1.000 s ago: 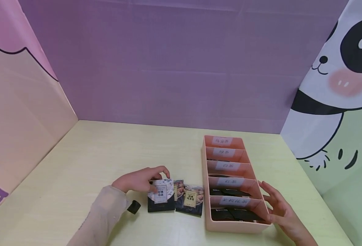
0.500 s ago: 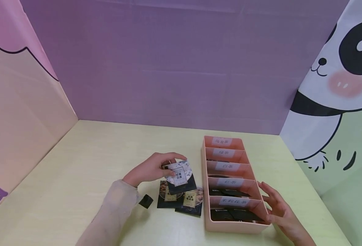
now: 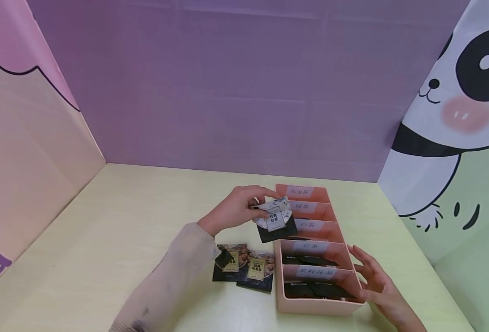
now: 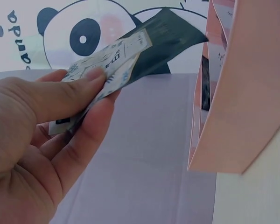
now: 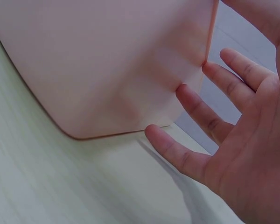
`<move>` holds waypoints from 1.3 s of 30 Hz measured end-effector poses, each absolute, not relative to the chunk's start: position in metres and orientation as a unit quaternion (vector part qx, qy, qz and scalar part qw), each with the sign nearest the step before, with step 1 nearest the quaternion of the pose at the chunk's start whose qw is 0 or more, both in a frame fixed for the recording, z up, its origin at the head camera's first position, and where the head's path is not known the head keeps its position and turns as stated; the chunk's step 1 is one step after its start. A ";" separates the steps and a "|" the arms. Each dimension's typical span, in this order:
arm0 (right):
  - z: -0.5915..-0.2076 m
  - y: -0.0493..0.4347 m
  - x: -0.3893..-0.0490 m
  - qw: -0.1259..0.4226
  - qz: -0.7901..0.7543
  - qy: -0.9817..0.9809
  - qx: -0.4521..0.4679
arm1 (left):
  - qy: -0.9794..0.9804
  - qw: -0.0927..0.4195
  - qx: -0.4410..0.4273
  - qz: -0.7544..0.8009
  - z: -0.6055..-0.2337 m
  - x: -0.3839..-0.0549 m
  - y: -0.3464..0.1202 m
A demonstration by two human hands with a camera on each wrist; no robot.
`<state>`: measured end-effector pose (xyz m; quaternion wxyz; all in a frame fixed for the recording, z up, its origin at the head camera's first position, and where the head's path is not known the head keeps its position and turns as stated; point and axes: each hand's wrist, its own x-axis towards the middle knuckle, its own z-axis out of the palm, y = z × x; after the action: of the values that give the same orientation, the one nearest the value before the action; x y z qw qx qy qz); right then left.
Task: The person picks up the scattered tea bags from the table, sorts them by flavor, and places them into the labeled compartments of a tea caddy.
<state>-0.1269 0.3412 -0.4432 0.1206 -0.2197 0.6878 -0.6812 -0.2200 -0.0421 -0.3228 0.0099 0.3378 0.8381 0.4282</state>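
Observation:
My left hand (image 3: pixel 236 210) pinches a tea sachet (image 3: pixel 275 221), white-patterned above and black below, between thumb and fingers. It holds the sachet over the left edge of the pink divided box (image 3: pixel 319 306), overlapping the middle compartments in the head view. In the left wrist view the sachet (image 4: pixel 163 44) tilts upward beside the box wall (image 4: pixel 256 93). Along the box's right side, my right hand (image 3: pixel 379 283) rests with fingers spread. Its fingertips (image 5: pixel 189 95) touch the outer wall (image 5: pixel 93 70) in the right wrist view.
Two dark tea sachets with brown pictures, one on the left (image 3: pixel 232 276) and one on the right (image 3: pixel 256 281), lie overlapping left of the box. Dark sachets (image 3: pixel 311 289) fill the front compartments, and handwritten labels (image 3: pixel 316 272) mark the dividers. A purple backdrop (image 3: pixel 244 92) stands behind the table.
My left hand has lifted the white-patterned sachet off the table and carried it right and away to the box, uncovering the dark sachet beneath. My right hand has stayed at the box.

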 end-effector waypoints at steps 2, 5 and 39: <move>-0.443 0.341 -0.127 0.120 -0.681 0.687 -0.223 | 0.838 -0.001 0.344 0.423 -0.322 -0.222 -0.036; -0.443 0.341 -0.128 0.116 -0.681 0.687 -0.226 | 0.840 -0.007 0.349 0.415 -0.320 -0.223 -0.025; -0.447 0.344 -0.128 0.120 -0.680 0.693 -0.209 | 0.880 0.029 0.435 0.189 -0.340 -0.222 0.077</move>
<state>-0.1284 0.3439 -0.4470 0.1196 -0.2086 0.6928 -0.6798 -0.2217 0.0767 -0.3401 0.0288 0.4351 0.8799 0.1889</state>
